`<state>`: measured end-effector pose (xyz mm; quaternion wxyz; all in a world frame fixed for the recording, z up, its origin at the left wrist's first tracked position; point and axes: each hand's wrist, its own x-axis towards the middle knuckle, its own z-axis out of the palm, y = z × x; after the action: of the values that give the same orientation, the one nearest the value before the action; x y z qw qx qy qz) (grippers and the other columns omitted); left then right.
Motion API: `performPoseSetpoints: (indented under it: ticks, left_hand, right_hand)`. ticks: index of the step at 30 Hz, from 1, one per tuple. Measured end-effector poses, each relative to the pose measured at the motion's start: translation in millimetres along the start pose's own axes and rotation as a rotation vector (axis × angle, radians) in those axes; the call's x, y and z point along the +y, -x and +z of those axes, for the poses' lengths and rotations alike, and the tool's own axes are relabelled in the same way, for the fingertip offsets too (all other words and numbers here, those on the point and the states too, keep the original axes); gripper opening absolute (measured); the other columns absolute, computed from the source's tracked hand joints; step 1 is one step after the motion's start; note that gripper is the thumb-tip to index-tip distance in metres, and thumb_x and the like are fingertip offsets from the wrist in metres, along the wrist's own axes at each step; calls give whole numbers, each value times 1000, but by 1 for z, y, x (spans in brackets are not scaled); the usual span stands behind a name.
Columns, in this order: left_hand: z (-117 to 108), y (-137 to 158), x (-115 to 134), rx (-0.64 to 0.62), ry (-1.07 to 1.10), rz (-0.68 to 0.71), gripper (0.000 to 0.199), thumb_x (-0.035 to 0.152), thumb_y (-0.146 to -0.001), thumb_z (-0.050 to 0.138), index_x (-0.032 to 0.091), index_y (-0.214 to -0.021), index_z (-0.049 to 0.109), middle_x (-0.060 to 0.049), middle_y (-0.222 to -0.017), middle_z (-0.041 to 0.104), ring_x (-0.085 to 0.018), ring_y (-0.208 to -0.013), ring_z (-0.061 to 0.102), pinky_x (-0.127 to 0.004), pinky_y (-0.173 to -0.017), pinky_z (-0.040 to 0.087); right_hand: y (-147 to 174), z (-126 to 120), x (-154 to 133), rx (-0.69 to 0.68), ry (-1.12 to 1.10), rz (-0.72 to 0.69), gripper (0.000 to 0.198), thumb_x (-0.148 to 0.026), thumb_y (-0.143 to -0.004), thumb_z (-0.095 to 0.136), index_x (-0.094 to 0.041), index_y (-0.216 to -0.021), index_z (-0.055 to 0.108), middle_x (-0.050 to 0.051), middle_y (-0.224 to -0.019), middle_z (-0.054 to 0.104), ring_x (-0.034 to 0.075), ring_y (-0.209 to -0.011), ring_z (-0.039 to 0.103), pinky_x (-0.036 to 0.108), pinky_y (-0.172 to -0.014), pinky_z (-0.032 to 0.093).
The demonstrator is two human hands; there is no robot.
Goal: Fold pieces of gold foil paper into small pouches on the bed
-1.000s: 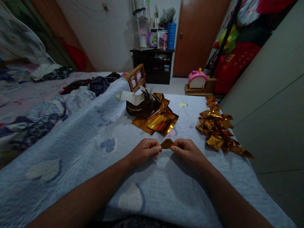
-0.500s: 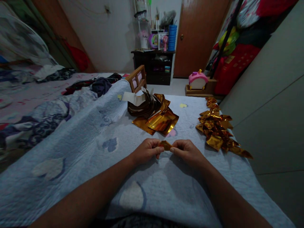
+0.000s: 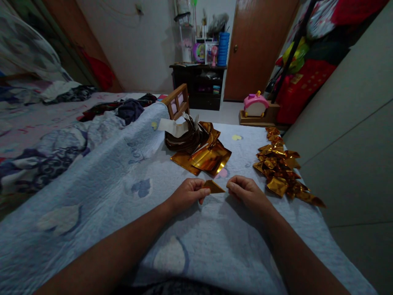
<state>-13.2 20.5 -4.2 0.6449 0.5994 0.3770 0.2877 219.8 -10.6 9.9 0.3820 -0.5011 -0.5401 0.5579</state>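
Note:
My left hand [image 3: 190,191] pinches a small folded piece of gold foil paper [image 3: 215,187] between thumb and fingers. Its pointed end sticks out to the right. Just beyond that tip is my right hand [image 3: 245,190], its thumb and fingertips pressed together with nothing visible in them. A small gap parts it from the foil. Ahead lies a curved stack of gold foil sheets [image 3: 184,141], brown and white at its edges, with loose flat sheets [image 3: 211,157] spread in front. To the right sits a heap of folded gold foil pieces [image 3: 276,164].
A pale blue quilted cover [image 3: 119,205] with heart shapes lies under everything. Bunched bedding [image 3: 61,151] is at left. A wooden rail [image 3: 178,101] rises behind the stack. A pale cabinet side [image 3: 362,143] stands close on the right, past the folded pieces.
My right hand has let go of the foil piece and moved slightly right. The piece stays in my left hand, and its pointed right end now shows.

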Motion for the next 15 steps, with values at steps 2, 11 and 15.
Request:
performPoseSetpoints:
  ticks: [2, 11, 15]
  left_hand:
    - [2, -1, -1, -12, -22, 1, 41, 52, -80, 73, 13, -73, 62, 3, -56, 53, -8, -50, 43, -20, -51, 30]
    - [11, 0, -6, 14, 29, 80, 49, 40, -78, 80, 17, -116, 59, 4, -74, 57, -9, -61, 50, -20, -56, 37]
    - [13, 1, -8, 63, -78, 177, 56, 33, -76, 82, 22, -124, 55, 1, -90, 64, -13, -74, 60, -23, -66, 47]
  right_hand:
    - [-1, 7, 2, -25, -76, -55, 34, -46, -80, 70, -19, -99, 62, -3, -75, 57, 9, -54, 43, 23, -51, 34]
    - [-3, 26, 10, -35, -172, -27, 31, -38, -83, 68, -21, -105, 54, -10, -59, 48, 9, -48, 39, 21, -47, 29]
    - [-5, 24, 14, -20, -249, -37, 32, -38, -83, 69, -25, -104, 48, -12, -59, 48, 8, -46, 40, 20, -44, 28]
